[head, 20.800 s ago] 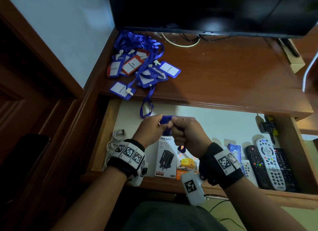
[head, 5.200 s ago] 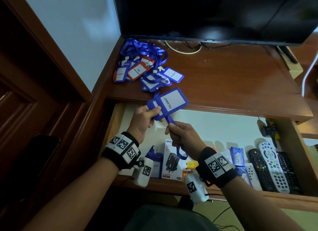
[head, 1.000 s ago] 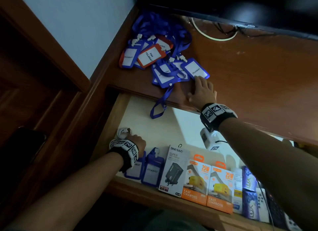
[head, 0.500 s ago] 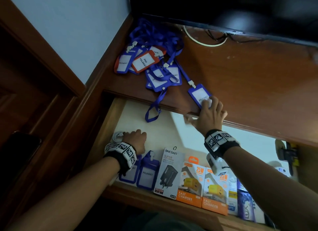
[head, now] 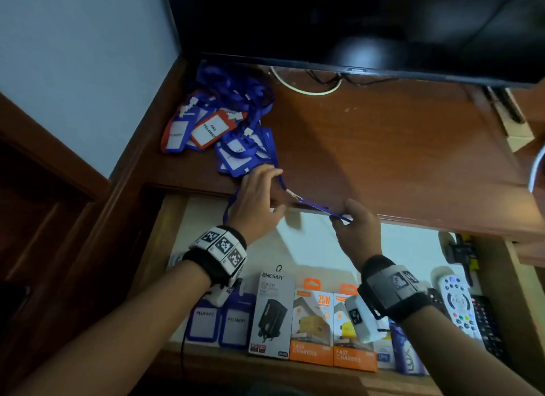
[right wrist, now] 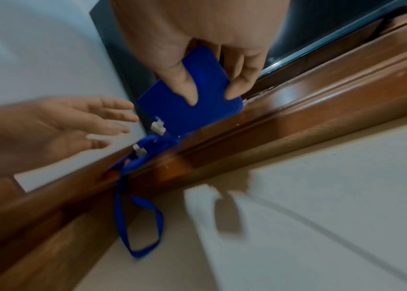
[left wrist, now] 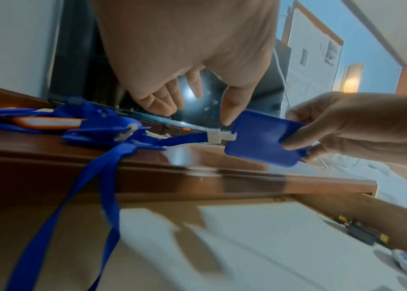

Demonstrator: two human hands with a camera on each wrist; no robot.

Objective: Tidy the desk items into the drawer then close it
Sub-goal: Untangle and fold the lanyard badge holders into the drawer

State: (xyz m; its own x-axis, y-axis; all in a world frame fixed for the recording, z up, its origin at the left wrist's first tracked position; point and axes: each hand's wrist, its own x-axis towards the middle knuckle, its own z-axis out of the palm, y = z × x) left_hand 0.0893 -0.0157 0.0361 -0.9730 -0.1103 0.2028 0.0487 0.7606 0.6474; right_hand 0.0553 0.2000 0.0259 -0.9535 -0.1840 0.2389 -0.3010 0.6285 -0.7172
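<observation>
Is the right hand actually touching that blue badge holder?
Touching. The right wrist view shows the right hand pinching the blue badge holder, thumb on its back and fingers at its edge.

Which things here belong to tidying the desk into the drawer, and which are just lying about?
Job in hand:
blue badge holder, pinched by right hand
its lanyard, left hand open beside it
badge pile on the desk
open drawer

Lying about:
television
white cable
</observation>
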